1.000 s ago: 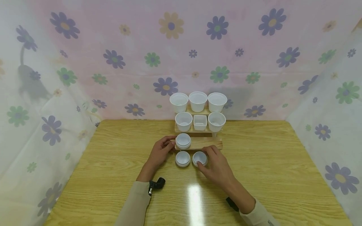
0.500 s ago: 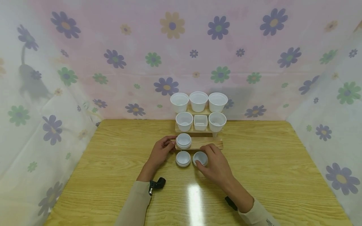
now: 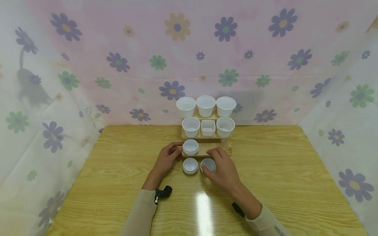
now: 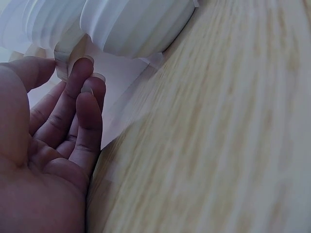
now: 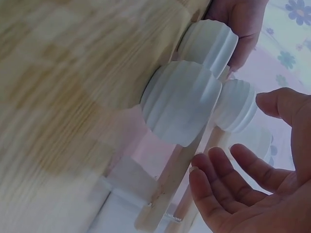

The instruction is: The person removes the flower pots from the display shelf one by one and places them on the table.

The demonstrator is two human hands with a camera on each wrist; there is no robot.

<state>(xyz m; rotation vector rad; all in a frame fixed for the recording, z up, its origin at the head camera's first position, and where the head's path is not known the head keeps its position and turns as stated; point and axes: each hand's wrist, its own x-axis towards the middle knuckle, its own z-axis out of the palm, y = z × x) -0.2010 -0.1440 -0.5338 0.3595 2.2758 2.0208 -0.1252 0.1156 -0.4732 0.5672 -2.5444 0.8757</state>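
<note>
Two small white ribbed pots, the left one [image 3: 190, 166] and the right one [image 3: 208, 165], stand on the table in front of a tiered wooden stand [image 3: 217, 149]. A third pot [image 3: 190, 147] sits at the left end of its lowest shelf. My left hand [image 3: 166, 159] pinches that shelf's left end between thumb and fingertips, beside the third pot. Over the right pot hovers my right hand [image 3: 222, 168], thumb overlapping its rim in the head view. In the right wrist view these fingers [image 5: 221, 177] are spread and stand off the ribbed pot [image 5: 182, 102].
On the middle shelf are two round white cups [image 3: 191, 127] [image 3: 225, 127] with a square one [image 3: 208, 127] between them. The top shelf carries three larger white cups [image 3: 205, 105]. Flowered cloth [image 3: 136, 82] hangs behind and at both sides of the wooden table [image 3: 124, 144].
My right hand has shifted slightly left, its thumb now farther over the right pot. The left hand, pots and stand keep their places; the head view sways a little.
</note>
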